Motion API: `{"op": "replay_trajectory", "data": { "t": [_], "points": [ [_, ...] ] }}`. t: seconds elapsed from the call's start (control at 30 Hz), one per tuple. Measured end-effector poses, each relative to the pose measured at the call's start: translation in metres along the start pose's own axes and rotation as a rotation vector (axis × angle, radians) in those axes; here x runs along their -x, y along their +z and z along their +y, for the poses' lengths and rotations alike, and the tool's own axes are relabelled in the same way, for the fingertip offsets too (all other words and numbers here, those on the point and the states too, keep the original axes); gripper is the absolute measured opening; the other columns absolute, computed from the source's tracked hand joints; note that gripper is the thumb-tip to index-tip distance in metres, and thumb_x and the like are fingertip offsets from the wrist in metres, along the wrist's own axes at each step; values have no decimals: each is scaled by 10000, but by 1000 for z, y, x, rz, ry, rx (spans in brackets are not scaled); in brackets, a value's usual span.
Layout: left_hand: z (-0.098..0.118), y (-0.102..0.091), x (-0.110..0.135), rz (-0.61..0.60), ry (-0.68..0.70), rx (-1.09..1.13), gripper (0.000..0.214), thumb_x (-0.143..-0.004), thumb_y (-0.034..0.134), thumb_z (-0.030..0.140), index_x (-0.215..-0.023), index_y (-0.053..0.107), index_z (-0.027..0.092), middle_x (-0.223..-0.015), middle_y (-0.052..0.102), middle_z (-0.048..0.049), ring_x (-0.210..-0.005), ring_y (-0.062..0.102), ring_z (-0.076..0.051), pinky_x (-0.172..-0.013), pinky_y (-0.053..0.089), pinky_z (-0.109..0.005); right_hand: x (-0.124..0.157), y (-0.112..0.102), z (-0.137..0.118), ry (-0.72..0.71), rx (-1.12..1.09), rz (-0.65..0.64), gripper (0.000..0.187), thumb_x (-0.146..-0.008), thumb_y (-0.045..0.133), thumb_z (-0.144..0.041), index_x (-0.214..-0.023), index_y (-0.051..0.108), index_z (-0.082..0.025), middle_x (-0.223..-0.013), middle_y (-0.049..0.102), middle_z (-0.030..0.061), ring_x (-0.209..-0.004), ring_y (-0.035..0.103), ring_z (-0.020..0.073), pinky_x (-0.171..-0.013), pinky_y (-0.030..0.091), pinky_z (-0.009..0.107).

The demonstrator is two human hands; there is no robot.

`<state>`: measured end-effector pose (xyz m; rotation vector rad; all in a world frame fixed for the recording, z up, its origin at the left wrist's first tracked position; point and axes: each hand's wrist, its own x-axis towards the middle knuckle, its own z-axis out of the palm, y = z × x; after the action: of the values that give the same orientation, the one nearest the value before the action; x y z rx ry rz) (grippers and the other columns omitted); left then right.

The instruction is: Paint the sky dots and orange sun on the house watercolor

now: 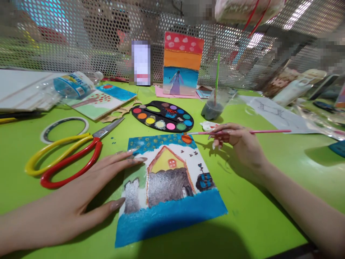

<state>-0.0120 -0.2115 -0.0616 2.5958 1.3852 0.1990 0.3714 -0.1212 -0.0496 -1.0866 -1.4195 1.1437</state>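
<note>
A painting of a house [168, 183] lies on the green table, with blue bands along its top and bottom. My left hand [88, 194] rests over its left edge with fingers spread, fingertips on the paper. In my right hand [234, 142] is a thin pink paintbrush [269, 131], pinched between thumb and fingers. The brush's tip meets or hovers just by the orange-red sun [187, 139] at the painting's upper right; contact is hard to tell. Just beyond the painting sits a black paint palette [134, 120] with round wells of several colours.
Scissors [97, 138] with yellow and red handles and a tape roll [44, 135] lie at left, near a plastic bottle [78, 84]. A cut bottle cup [212, 109] holds dark water and a green stick. Another painting [183, 59] leans against the perforated metal screen [107, 43].
</note>
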Motion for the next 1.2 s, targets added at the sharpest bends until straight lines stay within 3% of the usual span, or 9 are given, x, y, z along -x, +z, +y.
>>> {"op": "replay_trajectory", "data": {
  "t": [0.13,0.3,0.57,0.83,1.03,1.2],
  "points": [
    [0,0,0,-27,-3,-25,746,-861,534,493,-1510,179,391,-1571,258,80,-1365,402,-287,-1091,411,-407,0,0,0,24,13,-45,225,-769,520,-178,-796,742,-210,-749,716,52,-584,642,171,-516,493,307],
    [0,0,-1,-7,-7,-5,754,-841,565,475,-1499,203,414,-1560,287,84,-1354,418,-287,-1088,424,-382,0,2,1,-14,18,-1,222,-788,521,-194,-816,741,-209,-802,727,54,-601,648,165,-518,503,294],
    [0,0,0,23,8,18,736,-842,560,496,-1495,228,417,-1545,314,84,-1343,435,-283,-1070,450,-371,3,9,5,44,4,-118,209,-817,529,-215,-883,727,-195,-846,726,57,-620,680,152,-501,513,260],
    [-1,1,0,-9,-17,-17,738,-855,540,522,-1503,206,406,-1559,279,100,-1356,417,-279,-1085,438,-359,2,11,5,54,-4,-120,204,-818,533,-224,-897,718,-193,-720,701,46,-621,687,168,-496,506,262],
    [-1,1,-1,-18,12,-34,751,-860,537,483,-1512,178,383,-1569,263,76,-1357,413,-287,-1084,419,-396,2,5,7,22,-24,-75,213,-794,519,-185,-820,730,-190,-799,718,47,-609,670,152,-522,512,271],
    [-1,1,0,-16,14,-49,741,-871,525,460,-1516,171,373,-1568,268,75,-1356,413,-288,-1079,413,-392,0,3,10,-12,-34,-66,244,-829,498,-190,-889,734,-201,-901,726,53,-617,669,147,-506,503,268]
  ]
}}
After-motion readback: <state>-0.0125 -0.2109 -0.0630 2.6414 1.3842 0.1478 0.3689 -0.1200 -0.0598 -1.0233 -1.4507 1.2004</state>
